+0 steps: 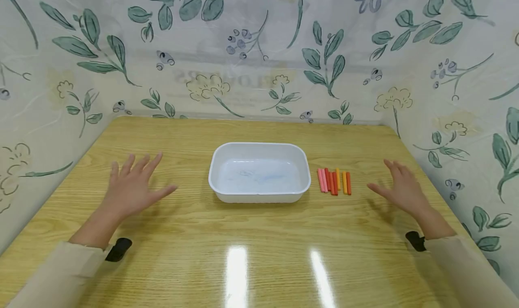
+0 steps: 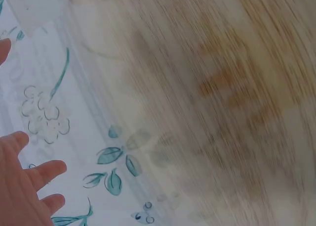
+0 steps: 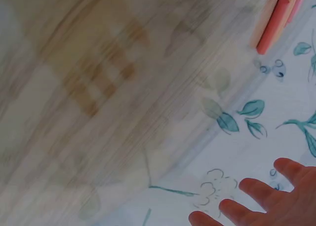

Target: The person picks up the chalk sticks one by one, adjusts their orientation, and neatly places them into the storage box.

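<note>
To the left of a white rectangular tub [image 1: 260, 198], my left hand [image 1: 131, 188] is held over the table with its fingers spread and nothing in it. My right hand [image 1: 401, 193] is on the far right, fingers extended and thumb pointing inward, also holding nothing. Between the tub and this hand lies a small row of short coloured sticks [image 1: 334, 183], pink, red, orange and yellow, resembling crayons or chalk. The right wrist view catches a few of these sticks [image 3: 273, 25] at its top edge, well away from the fingertips [image 3: 256, 189]. Faint bluish marks show on the tub's floor.
The wood-grain table [image 1: 178, 272] has two bright light reflections near its front. A floral-patterned sheet [image 1: 259, 92] rises along its back and both sides. Each wrist carries a black band piece [image 1: 119, 249] beside a beige sleeve [image 1: 61, 272].
</note>
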Demonstrator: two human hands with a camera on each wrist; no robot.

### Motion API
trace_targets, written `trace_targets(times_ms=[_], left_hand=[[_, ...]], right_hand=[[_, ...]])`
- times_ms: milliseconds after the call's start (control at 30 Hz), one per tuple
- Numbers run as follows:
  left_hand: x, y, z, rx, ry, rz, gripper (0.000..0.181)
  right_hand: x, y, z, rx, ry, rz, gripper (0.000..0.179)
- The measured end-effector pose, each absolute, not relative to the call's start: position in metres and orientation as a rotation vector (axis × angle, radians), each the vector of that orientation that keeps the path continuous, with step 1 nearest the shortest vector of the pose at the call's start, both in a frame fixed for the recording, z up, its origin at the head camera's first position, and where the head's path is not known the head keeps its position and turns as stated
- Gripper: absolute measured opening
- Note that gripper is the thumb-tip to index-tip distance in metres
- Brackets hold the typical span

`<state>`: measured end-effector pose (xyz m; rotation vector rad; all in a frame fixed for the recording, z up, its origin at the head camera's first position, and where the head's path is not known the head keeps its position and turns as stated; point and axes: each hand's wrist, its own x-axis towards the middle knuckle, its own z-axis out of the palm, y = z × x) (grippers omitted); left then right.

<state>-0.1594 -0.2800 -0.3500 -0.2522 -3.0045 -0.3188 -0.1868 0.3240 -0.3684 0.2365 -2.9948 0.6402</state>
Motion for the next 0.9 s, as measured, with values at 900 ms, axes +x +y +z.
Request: trace_targets(times_ms=[900], left_hand=[[-0.184,-0.232,-0.347,-0.139,-2.876,-1.404,0.103]], right_hand=[[-0.209,0.285,-0.376,0.019,-2.983,1.362,0.066]])
